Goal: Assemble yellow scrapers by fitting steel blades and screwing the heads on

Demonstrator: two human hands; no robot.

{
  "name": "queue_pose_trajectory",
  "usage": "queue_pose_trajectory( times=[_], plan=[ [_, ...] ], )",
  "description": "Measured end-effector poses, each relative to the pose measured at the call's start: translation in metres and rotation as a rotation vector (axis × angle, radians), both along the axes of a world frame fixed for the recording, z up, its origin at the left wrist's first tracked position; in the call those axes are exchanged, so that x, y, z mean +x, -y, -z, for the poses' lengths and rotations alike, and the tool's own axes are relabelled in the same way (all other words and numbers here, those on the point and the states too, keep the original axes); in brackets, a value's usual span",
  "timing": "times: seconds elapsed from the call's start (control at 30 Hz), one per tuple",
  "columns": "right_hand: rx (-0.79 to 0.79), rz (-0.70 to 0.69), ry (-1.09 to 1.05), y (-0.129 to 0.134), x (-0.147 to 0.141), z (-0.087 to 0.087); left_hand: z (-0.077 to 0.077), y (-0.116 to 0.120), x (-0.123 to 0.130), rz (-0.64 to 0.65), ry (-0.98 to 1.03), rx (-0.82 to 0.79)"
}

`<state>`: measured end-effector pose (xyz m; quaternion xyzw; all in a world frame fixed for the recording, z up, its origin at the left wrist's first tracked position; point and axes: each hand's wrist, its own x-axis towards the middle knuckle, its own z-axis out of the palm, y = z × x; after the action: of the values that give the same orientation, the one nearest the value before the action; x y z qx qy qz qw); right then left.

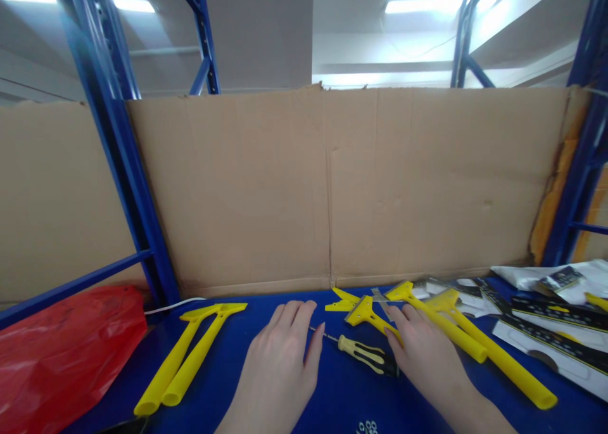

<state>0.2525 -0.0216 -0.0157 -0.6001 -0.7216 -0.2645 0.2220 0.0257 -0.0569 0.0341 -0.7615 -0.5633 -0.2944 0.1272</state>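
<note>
My left hand [284,348] lies over the blue table, palm down, fingers stretched out and thumb apart. Beside its thumb is the tip of a screwdriver [363,353] with a yellow and black handle. My right hand [425,348] reaches over several yellow scraper parts, thumb and fingers apart. A small yellow scraper head [365,312] runs between its thumb and fingers; whether they press on it I cannot tell. Close behind lie another yellow piece [342,299] and a clear strip [382,302]. Yellow tube-handled scrapers [503,361] stretch out to the right of that hand.
Two yellow tube-handled scrapers [202,351] lie on the left, near a red plastic bag [71,351]. Small metal nuts [367,427] sit at the front edge. Black and white packaging cards [551,351] pile up on the right. A cardboard sheet [256,193] stands behind, between blue posts [137,187].
</note>
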Motion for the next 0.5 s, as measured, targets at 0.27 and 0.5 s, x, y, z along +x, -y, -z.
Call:
queue_pose_trajectory(
  times=[0.27, 0.5],
  plan=[
    [-0.066, 0.011, -0.007, -0.001, 0.0, 0.004, -0.008, 0.009, -0.005, 0.039, 0.059, 0.032],
    [-0.084, 0.004, -0.001, 0.0, -0.002, 0.002, 0.001, -0.007, -0.03, -0.191, -0.046, -0.064]
  ],
)
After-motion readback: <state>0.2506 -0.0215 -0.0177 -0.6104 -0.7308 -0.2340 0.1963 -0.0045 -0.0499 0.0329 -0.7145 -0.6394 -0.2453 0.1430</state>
